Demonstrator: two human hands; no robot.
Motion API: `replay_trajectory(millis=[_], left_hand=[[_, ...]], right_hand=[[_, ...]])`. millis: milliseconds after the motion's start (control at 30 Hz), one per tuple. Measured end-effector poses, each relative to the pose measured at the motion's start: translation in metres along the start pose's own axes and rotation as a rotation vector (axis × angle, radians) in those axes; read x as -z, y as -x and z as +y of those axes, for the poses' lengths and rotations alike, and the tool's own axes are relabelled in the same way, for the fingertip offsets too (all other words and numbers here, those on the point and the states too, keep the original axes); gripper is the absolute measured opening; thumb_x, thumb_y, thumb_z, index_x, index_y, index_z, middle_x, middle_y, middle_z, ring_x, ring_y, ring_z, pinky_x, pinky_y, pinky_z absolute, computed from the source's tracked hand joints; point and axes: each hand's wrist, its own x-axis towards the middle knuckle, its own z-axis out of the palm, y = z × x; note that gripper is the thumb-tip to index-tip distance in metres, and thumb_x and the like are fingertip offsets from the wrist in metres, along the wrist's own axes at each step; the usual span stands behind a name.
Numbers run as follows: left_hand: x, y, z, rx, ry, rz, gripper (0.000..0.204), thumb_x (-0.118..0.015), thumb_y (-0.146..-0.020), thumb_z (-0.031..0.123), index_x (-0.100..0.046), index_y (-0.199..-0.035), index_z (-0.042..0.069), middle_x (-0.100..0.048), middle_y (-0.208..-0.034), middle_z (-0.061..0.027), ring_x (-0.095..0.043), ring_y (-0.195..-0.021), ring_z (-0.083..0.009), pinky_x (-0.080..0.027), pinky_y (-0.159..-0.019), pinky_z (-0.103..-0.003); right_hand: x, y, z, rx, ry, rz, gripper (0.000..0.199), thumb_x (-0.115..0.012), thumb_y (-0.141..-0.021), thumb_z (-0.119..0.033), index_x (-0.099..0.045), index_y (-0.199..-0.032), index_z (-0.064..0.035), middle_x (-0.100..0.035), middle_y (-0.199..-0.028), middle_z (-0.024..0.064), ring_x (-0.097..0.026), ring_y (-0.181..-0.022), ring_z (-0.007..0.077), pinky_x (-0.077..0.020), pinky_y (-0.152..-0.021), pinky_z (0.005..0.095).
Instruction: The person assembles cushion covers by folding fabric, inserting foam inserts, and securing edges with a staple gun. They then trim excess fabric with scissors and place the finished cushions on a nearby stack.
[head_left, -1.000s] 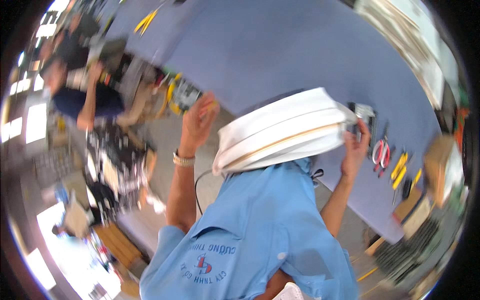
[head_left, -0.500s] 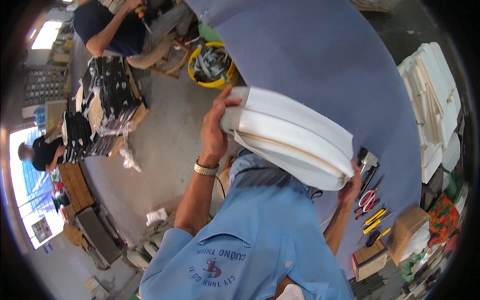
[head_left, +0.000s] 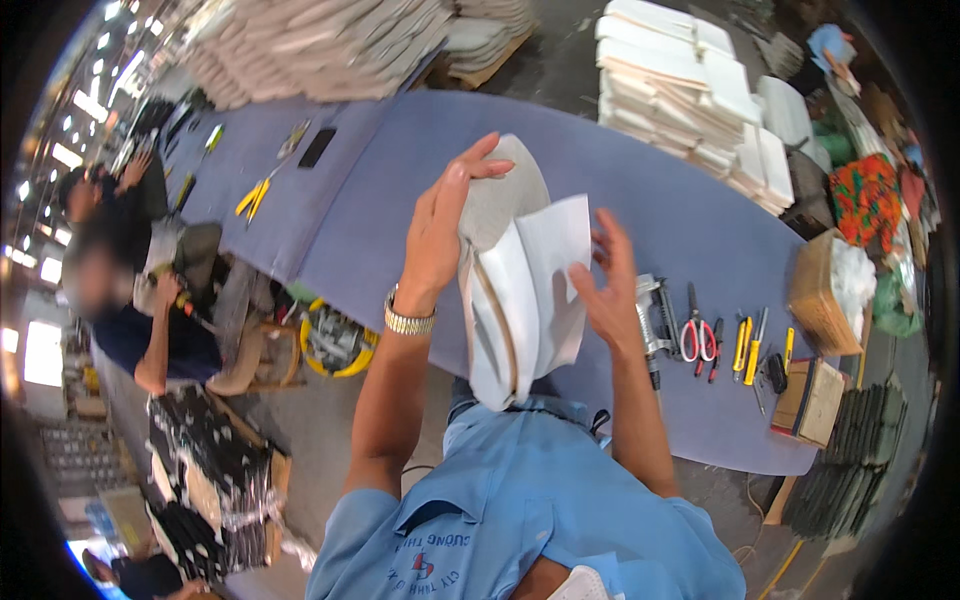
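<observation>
A curved padded panel (head_left: pixel 512 215) stands on end in front of me, over the near edge of the blue-grey table. Grey fabric covers its upper end, and a thin brown edge strip runs down its white side. My left hand (head_left: pixel 440 225) is closed on the panel at its upper left, fingers over the grey end. A loose white flap (head_left: pixel 562 270) sticks out from the right side. Beside that flap is my right hand (head_left: pixel 610 290), open, with fingers apart and the thumb close to the flap's edge; whether it touches cannot be told.
Red-and-white-handled scissors (head_left: pixel 698 338), a staple gun (head_left: pixel 652 315) and yellow-handled tools (head_left: pixel 743 345) lie right on the table (head_left: pixel 420 130). Beyond stand stacked white panels (head_left: pixel 680 90). Boxes (head_left: pixel 825 290) are far right. A yellow bucket (head_left: pixel 322 366) and co-workers (head_left: pixel 150 340) are left.
The panel has swung from lying crosswise to standing lengthwise. My right hand has let go of its right end and opened beside the flap. The view has turned toward the table.
</observation>
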Motion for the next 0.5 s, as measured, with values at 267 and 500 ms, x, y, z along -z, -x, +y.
replay_trajectory(millis=[267,500], left_hand=[[-0.076,0.106,-0.021,0.1,-0.388,-0.122,0.118,-0.08,-0.084,0.044,-0.005,-0.16,-0.007,-0.024,-0.163,-0.0314,-0.037,-0.147,-0.043,-0.037,-0.116,-0.045],[-0.088,0.071,-0.006,-0.068,-0.725,-0.032,0.059,-0.059,-0.097,0.008,-0.043,-0.154,0.008,-0.056,-0.144,-0.0266,-0.068,-0.114,-0.0384,-0.057,-0.088,-0.042]], right_hand=[[-0.023,0.035,0.056,-0.261,-0.004,0.104,0.025,-0.058,-0.104,-0.025,-0.057,-0.1,-0.001,-0.062,-0.078,0.0096,-0.061,-0.07,0.0188,-0.0505,-0.063,0.0334],[-0.053,0.051,0.054,-0.431,-0.215,0.086,0.044,-0.035,-0.111,-0.033,-0.059,-0.121,0.0012,-0.064,-0.12,0.0342,-0.063,-0.115,0.0447,-0.0466,-0.099,0.0491]])
